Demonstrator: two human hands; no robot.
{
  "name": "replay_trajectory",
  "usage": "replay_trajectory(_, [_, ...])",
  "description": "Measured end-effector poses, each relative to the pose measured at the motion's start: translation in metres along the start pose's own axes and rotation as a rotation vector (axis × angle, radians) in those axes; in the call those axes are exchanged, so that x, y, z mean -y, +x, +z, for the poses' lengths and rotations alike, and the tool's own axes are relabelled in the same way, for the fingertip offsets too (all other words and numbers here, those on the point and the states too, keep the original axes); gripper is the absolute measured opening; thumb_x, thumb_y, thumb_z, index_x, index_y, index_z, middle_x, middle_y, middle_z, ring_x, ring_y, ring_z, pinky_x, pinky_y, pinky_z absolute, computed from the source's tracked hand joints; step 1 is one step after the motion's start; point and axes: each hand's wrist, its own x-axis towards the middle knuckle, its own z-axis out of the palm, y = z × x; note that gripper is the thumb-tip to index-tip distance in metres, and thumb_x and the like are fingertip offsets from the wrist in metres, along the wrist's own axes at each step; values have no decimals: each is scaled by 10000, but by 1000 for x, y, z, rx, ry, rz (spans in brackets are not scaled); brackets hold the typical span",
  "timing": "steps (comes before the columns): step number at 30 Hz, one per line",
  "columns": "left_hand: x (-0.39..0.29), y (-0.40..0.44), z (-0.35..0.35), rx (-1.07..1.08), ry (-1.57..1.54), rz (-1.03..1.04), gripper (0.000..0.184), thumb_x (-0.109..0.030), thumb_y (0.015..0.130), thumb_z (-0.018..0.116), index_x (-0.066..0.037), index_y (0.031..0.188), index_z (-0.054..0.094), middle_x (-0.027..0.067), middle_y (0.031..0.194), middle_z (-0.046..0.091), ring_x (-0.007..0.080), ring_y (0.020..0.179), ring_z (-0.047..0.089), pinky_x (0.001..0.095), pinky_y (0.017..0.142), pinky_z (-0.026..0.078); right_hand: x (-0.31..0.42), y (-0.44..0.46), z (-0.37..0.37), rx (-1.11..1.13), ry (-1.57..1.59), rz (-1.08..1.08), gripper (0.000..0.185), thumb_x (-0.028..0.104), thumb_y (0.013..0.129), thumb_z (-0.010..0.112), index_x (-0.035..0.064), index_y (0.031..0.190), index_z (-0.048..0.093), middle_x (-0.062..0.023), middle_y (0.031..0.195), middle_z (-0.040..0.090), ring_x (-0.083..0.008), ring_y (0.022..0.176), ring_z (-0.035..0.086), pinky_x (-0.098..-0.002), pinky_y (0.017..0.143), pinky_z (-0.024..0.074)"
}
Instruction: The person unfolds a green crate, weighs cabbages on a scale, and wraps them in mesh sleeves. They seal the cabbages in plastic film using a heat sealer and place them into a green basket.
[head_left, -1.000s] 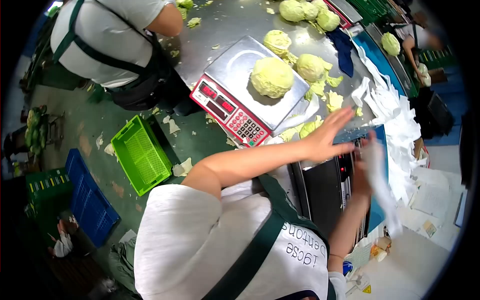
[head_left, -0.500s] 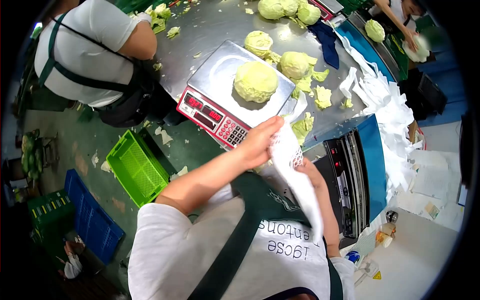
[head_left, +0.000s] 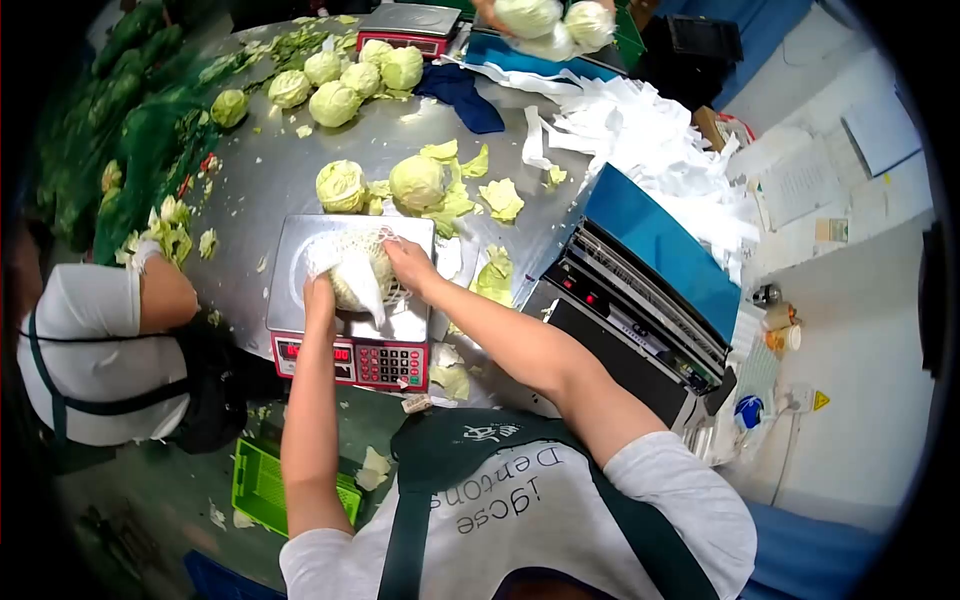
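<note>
A cabbage sits on the metal pan of a red electronic scale, with a white mesh net drawn around much of it. At its left side, my left hand is closed on the net's edge. My right hand grips the net at the cabbage's right, the fingers partly hidden by the mesh. A bunched white tail of the net hangs toward me over the cabbage. Just beyond the pan lie an unwrapped cabbage and another cabbage with loose leaves.
To the right stands a blue and black sealing machine beside a heap of white nets. More cabbages and a second scale are at the back. A co-worker stands at the left, near a green crate on the floor.
Both hands have moved forward from near my chest to the scale. The net, earlier held loose between them, is now around the cabbage. My view has shifted too.
</note>
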Motion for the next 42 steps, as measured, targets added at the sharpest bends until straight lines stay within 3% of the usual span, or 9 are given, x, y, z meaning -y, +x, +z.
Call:
replay_trajectory(6, [48,-100,-9,339,-615,9,515,-368,918,348,-9,1273,447,164,1240,528,305,1115,532,442,942,441,72,-99,-70,187,-225,-260,263,217,857,557,-30,867,649,-27,600,579,-119,557,520,-289,538,431])
replay_trajectory(8, [59,-110,10,526,-1031,-354,520,-382,908,334,-3,1220,503,198,1187,561,333,1099,538,472,948,427,95,-127,-101,226,108,321,220,212,860,576,12,900,657,-22,667,596,-68,591,530,-219,523,412])
replay_trajectory(10, [57,-110,34,693,-1152,-527,537,-393,867,359,27,1118,579,232,1086,608,360,1041,566,482,944,422,28,-142,-129,158,261,210,249,224,909,551,-4,902,652,-43,790,629,-95,718,572,-229,647,453])
replay_trajectory(13, [4,-133,88,890,-1110,-318,520,-337,825,404,82,1088,564,245,1093,598,351,1015,575,464,955,411,-5,-197,-148,145,877,469,571,474,933,436,58,1325,442,-120,1316,493,-217,1180,492,-330,1003,378])
replay_trajectory(19, [-59,-169,258,1018,61,286,467,-287,846,578,6,1198,485,108,1086,570,207,1026,541,353,911,395,-12,-285,-231,-172,1438,-83,742,633,883,355,56,1347,400,-139,1343,460,-268,1206,477,-415,1024,365])
replay_trajectory(28, [-25,-209,481,1011,82,570,673,-313,835,648,34,1286,289,193,1209,457,243,1118,452,344,944,368,-17,-219,-439,-987,378,-163,698,611,898,370,5,1229,479,-129,1165,565,-257,1085,524,-350,926,395])
replay_trajectory(35, [-3,-141,494,1073,404,503,597,-337,876,593,-38,1340,366,159,1232,496,232,1116,487,341,950,375,-39,-253,-512,-775,-331,45,642,575,870,480,11,1168,555,-148,1048,618,-255,949,594,-335,804,459])
replay_trajectory(40, [-68,-137,438,1521,1372,1824,540,-231,736,689,-261,1252,532,34,858,486,199,817,493,314,721,378,-37,-318,-527,-219,-1164,-530,267,203,740,661,214,1006,651,-10,810,520,-210,776,514,-322,642,432])
replay_trajectory(42, [-57,-139,438,1608,1341,1834,449,-190,735,663,-298,1166,595,14,789,450,186,770,473,304,674,351,-57,-311,-518,-56,-1157,-616,215,177,720,667,215,931,675,-8,776,504,-215,751,493,-338,624,426])
